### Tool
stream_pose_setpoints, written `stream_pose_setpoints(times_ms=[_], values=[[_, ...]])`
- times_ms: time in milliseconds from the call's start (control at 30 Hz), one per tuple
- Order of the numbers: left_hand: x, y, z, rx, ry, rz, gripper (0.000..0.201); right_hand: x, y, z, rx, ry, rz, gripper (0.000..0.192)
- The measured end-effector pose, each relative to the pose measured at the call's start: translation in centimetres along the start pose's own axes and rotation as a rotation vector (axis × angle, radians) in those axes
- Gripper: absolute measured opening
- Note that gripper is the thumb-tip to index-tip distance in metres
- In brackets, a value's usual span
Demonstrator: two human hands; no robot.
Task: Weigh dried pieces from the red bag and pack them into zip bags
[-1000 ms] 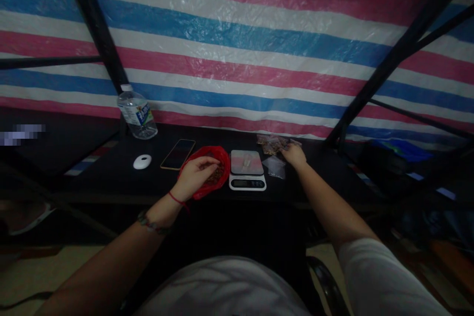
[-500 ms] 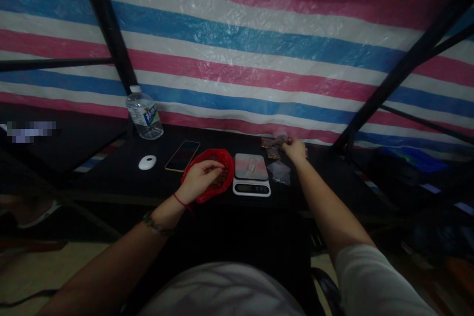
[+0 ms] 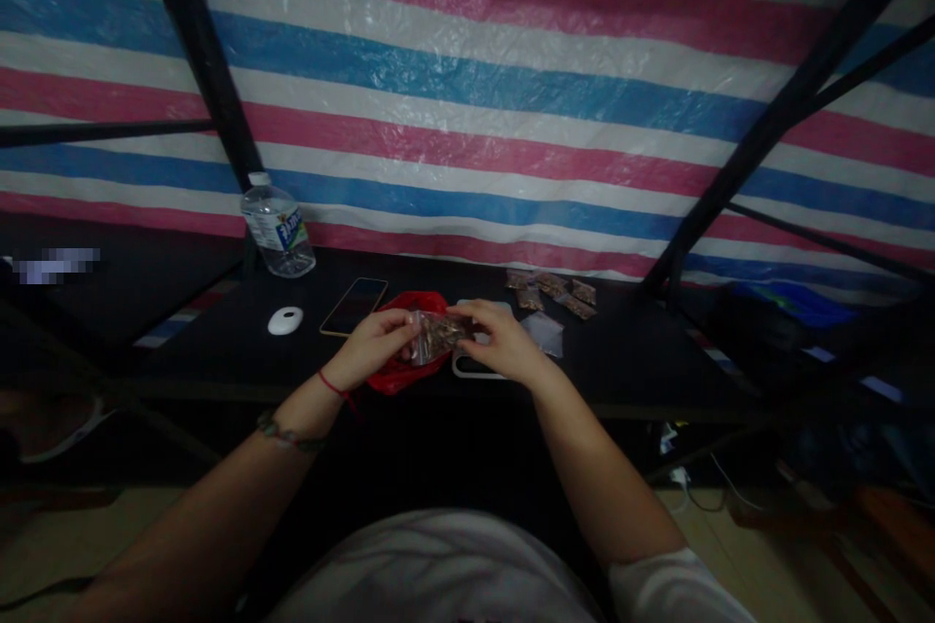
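Between my two hands is a small clear zip bag (image 3: 440, 336) with brown bits inside. My left hand (image 3: 376, 346) pinches its left end, and my right hand (image 3: 501, 336) grips the right end. Just behind and below the bag lies a red plastic bag (image 3: 398, 380), opened like a bowl, its contents mostly covered. Under my right hand is a white digital scale (image 3: 467, 368), largely hidden. Flat clear bags (image 3: 544, 331) lie right of the scale. Farther back is a group of several filled small bags (image 3: 551, 287).
A phone (image 3: 355, 305) and a white oval object (image 3: 284, 320) lie to the left on the black table (image 3: 620, 350). Behind them stands a clear plastic bottle (image 3: 278, 229). Dark metal posts rise at both sides, before a striped plastic sheet (image 3: 467, 117).
My right hand has come back from the filled bags at the rear to in front of the scale. My left hand has left the red bag's contents; both now hold a filled zip bag.
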State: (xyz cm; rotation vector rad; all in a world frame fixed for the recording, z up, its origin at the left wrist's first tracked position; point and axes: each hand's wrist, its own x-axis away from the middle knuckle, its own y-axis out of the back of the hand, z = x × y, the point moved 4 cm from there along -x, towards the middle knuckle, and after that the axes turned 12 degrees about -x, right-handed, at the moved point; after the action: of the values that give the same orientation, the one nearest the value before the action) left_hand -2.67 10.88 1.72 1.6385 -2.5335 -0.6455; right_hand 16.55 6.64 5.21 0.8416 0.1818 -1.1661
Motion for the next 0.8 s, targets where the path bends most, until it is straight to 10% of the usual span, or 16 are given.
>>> stream_pose_setpoints(times_ms=[300,433,800], values=[[-0.3,0.2,0.3,0.124,0.047,-0.05,0.032,0.6,0.3,-3.5,0.15,-0.232,-0.073,0.037],[0.1,-0.6,-0.2,0.172,0.112,0.09,0.032,0.7,-0.2,-2.5,0.012,-0.283,-0.129,0.011],[1.0,-3.3,-1.6,0.03,-0.005,0.163,0.023,2.1,-3.7,0.6,0.052,-0.365,-0.017,0.034]])
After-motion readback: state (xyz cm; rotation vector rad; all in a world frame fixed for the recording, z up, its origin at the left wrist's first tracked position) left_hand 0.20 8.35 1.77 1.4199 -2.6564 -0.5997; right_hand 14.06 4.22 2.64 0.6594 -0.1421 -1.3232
